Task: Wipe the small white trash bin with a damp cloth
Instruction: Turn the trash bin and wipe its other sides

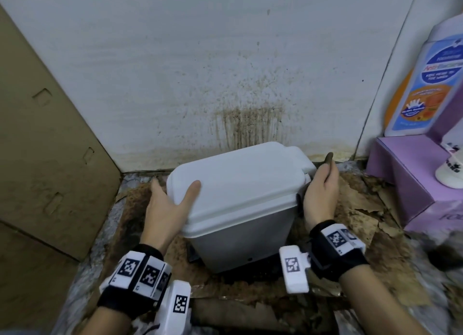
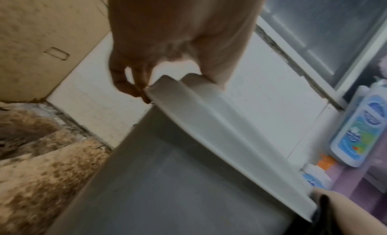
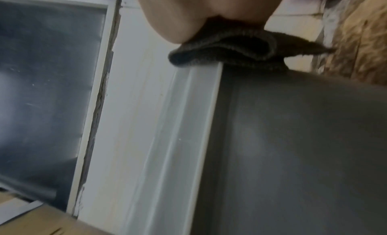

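The small white trash bin (image 1: pixel 240 196) stands on the floor against a wall, its lid down. My left hand (image 1: pixel 170 201) grips the lid's left edge, thumb on top and fingers curled under the corner (image 2: pixel 134 86). My right hand (image 1: pixel 322 196) lies against the bin's right side and holds a dark cloth (image 1: pixel 328 159) that sticks out past the fingertips. In the right wrist view the folded cloth (image 3: pixel 226 51) sits pressed between the palm and the bin's grey side (image 3: pixel 293 139), just under the lid's rim. The right hand's fingers are hidden there.
A big cardboard box (image 1: pixel 50 134) stands close on the left. The wall (image 1: pixel 245 124) behind the bin has brown streaks. On the right a purple box (image 1: pixel 406 179) carries a blue-labelled bottle (image 1: pixel 426 89) and a small white bottle (image 1: pixel 451 174). Torn, stained cardboard (image 1: pixel 363 209) covers the floor.
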{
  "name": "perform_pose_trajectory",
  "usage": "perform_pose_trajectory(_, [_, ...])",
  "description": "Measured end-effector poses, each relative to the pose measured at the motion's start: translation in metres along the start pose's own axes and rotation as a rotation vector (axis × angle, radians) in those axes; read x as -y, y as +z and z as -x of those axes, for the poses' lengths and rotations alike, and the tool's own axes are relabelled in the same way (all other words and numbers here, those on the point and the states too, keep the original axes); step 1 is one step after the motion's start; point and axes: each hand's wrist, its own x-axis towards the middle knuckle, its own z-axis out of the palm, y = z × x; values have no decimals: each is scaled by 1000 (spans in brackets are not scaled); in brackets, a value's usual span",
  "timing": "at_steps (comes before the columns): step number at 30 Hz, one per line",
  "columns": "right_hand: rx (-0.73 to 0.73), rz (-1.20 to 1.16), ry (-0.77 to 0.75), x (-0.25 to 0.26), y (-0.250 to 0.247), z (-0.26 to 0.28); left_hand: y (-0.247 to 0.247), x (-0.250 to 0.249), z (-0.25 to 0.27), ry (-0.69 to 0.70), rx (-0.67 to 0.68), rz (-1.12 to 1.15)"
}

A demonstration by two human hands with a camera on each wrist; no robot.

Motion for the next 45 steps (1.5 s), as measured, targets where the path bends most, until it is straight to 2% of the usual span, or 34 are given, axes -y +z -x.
perform_pose_trajectory(2, [123,-21,11,2,-6,-17,0,-3,5,-40,-60,-47])
perform_pose_trajectory(6, [406,15,-27,3,-13,-34,4,-5,10,13,-33,-189])
perform_pose_trajectory(8, [393,46,-86,-2,-16,-34,3,-6,6,75,-21,-185])
perform_pose_trajectory(12, [231,31,-144,-12,-15,-13,-8,-10,-5,166,40,-243])
perform_pose_trajectory(16, [148,-40,-115,-19,-14,7,-12,-15,-15,161,108,-205])
perform_pose_trajectory(19, [145,-37,-81,-22,-15,3,-10,-16,-20,139,117,-258])
perform_pose_trajectory(22, [165,-67,-96,-21,-17,-1,-1,-23,-17,119,8,-451])
perform_pose_trajectory(24, [181,-86,-130,-19,-19,0,7,-33,-8,199,-114,-533])
perform_pose_trajectory(26, [198,-92,-142,-19,-18,1,16,-45,1,328,-141,-532])
perform_pose_trajectory(30, [256,-84,-126,-10,-11,11,37,-66,11,585,-15,-454])
perform_pose_trajectory(34, [286,-109,-118,-2,-4,21,58,-91,20,745,157,-393])
perform_pose_trajectory(40, [352,-162,-125,20,10,39,72,-110,10,835,274,-424])
perform_pose_trajectory(45, [457,-211,-150,29,27,50,57,-101,-3,864,231,-528])
